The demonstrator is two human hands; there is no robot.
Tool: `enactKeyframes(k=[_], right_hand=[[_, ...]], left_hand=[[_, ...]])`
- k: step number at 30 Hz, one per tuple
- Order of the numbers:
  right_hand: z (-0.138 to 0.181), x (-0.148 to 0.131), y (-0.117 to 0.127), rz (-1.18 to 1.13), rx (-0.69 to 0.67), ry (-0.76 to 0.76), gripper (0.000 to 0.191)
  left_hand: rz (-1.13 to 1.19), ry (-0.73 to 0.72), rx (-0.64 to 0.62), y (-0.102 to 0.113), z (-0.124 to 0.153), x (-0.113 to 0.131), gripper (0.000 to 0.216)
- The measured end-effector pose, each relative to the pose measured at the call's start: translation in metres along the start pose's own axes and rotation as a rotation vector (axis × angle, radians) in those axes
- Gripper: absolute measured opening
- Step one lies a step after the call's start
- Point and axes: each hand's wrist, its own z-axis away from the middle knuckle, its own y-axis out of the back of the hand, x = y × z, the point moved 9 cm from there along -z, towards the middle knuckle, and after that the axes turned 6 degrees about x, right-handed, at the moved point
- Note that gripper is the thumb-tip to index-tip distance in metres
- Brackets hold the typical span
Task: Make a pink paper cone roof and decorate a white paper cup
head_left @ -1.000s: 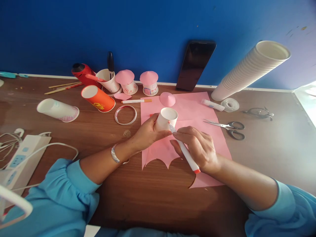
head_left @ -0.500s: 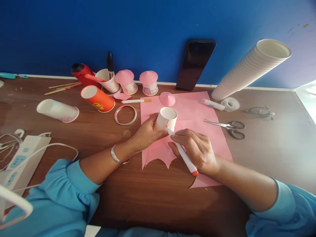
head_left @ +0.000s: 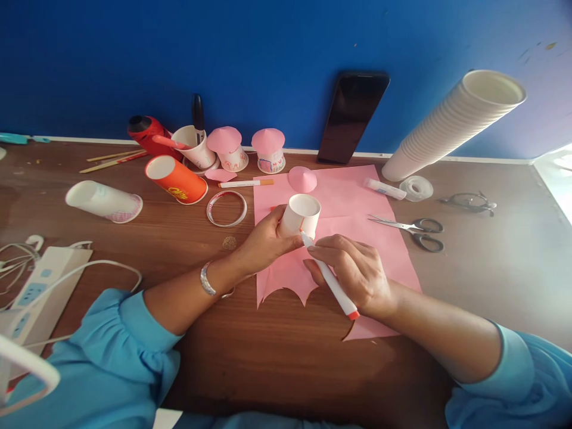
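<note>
My left hand (head_left: 268,241) is closed around a small white paper cup (head_left: 298,217), its open end facing up. A thin orange line runs down the cup's side. Between the fingers of my right hand (head_left: 351,268) is a white marker (head_left: 333,283) with an orange-red end, its tip at the lower part of that line. Both hands are over a pink paper sheet (head_left: 357,199) with curved cut edges. Just behind the cup, a pink paper cone (head_left: 302,179) rests on the sheet. Two cups with pink cone tops, a left one (head_left: 232,158) and a right one (head_left: 270,159), stand by the wall.
Scissors (head_left: 409,227), a glue stick (head_left: 385,189) and clear tape (head_left: 419,188) lie right, near stacked cups (head_left: 451,128) and glasses (head_left: 471,204). A phone (head_left: 353,116) leans on the wall. Left are an orange cup (head_left: 176,179), a tape ring (head_left: 226,208) and a power strip (head_left: 44,286).
The marker tip has moved slightly down the cup's side, and the orange line is longer. My left hand holds the cup in the same place.
</note>
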Motion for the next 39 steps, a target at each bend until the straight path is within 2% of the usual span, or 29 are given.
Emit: enactKeyframes(k=[4,24,39], right_hand=[[0.0013,-0.0029,0.0017,-0.013,0.03,0.025,0.019],[0.005,0.0013,-0.0036,0.012,-0.025,0.025,0.02],[0.0021,0.0054,0.0035,0.02,0.033,0.014,0.022]], left_hand=[[0.035,0.001,-0.01,-0.0011,-0.0001,0.0,0.056],[0.011,0.008,-0.002,-0.0008,0.0009,0.0036,0.054],[0.16,-0.018,-0.09,-0.0005,-0.0013,-0.0033,0.048]])
